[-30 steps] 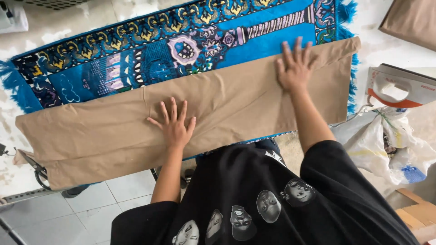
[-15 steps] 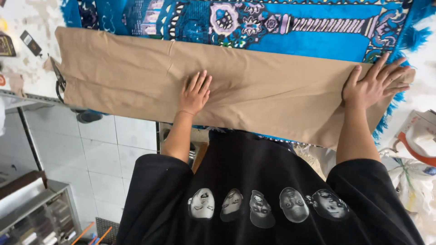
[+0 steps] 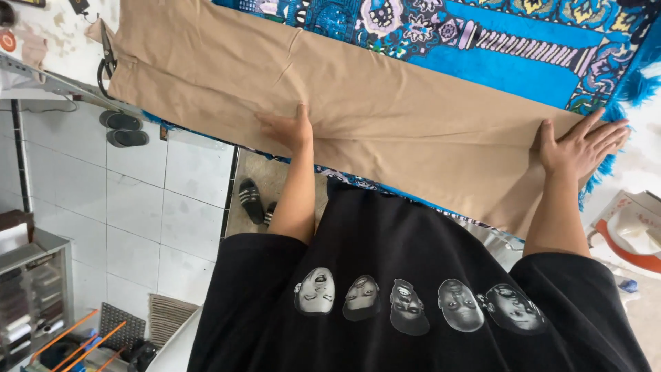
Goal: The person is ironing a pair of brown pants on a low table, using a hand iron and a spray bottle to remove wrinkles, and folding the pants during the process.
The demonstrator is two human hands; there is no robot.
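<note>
— Where's the cloth?
— The tan cloth point(image 3: 385, 124) lies smooth across frame centre on a blue patterned rug point(image 3: 523, 48).
— Hands?
— I see my left hand point(image 3: 289, 129) flat mid-cloth, my right hand point(image 3: 582, 146) spread wide at right. Scissors point(image 3: 107, 58) upper left.

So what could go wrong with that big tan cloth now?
1. The tan cloth overhangs the near edge of the table; only the left hand and right hand press it flat, so it might slide off.
2. Scissors lie at the cloth's far left corner; a tug could snag or drag them.
3. The blue patterned rug underneath may shift and wrinkle the cloth.
</note>
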